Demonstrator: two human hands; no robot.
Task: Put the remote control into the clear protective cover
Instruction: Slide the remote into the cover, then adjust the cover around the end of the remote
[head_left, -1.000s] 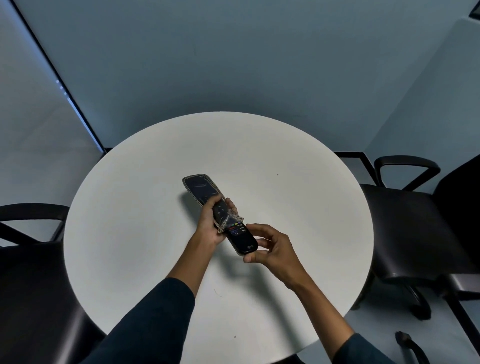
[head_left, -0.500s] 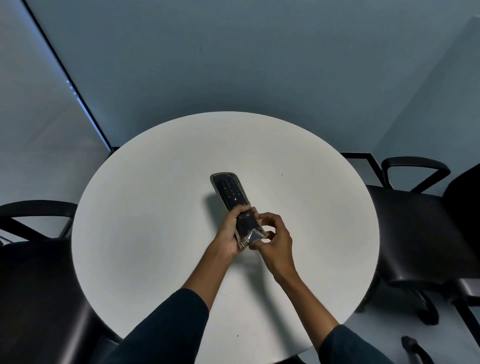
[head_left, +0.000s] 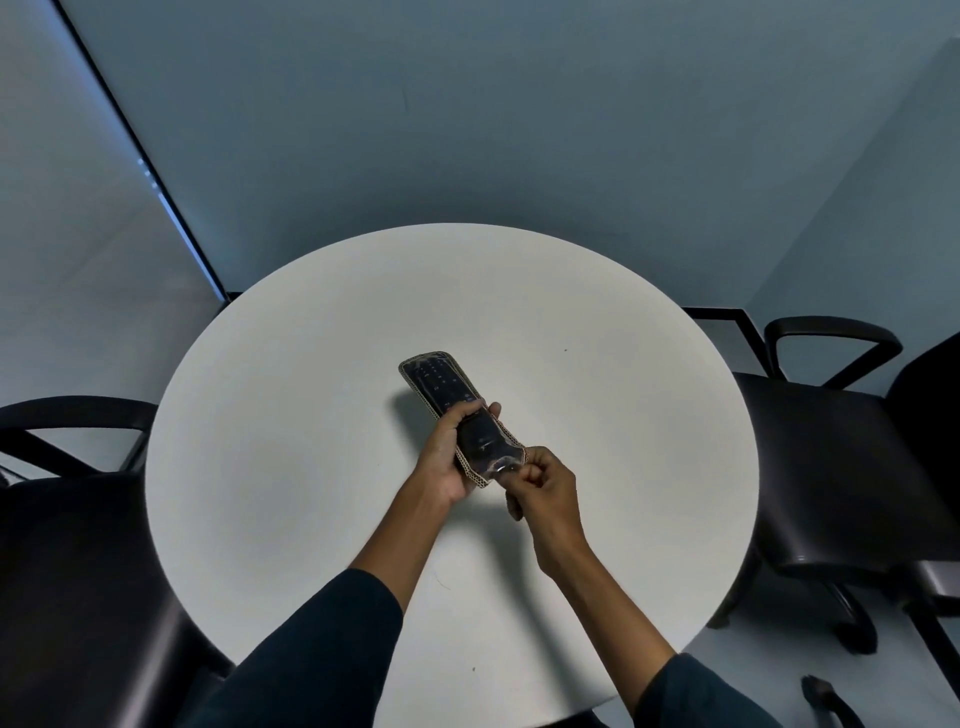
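A black remote control (head_left: 441, 382) lies inside a clear protective cover (head_left: 485, 449) with a patterned rim, held just above the round white table (head_left: 291, 467). My left hand (head_left: 447, 452) wraps around the middle of the covered remote from the left side. My right hand (head_left: 540, 486) pinches the cover's near end, where the clear plastic is bunched. The remote's far end points away and to the left. No part of the remote sticks out of the cover.
A black office chair (head_left: 852, 467) stands at the table's right, another black chair (head_left: 67, 519) at its left. Grey walls close in behind the table. A small dark object (head_left: 826, 696) lies on the floor at bottom right.
The remote's near end stuck out of the cover a second ago; it has since slid fully inside. My right hand moved from the remote's end to pinching the cover's near edge.
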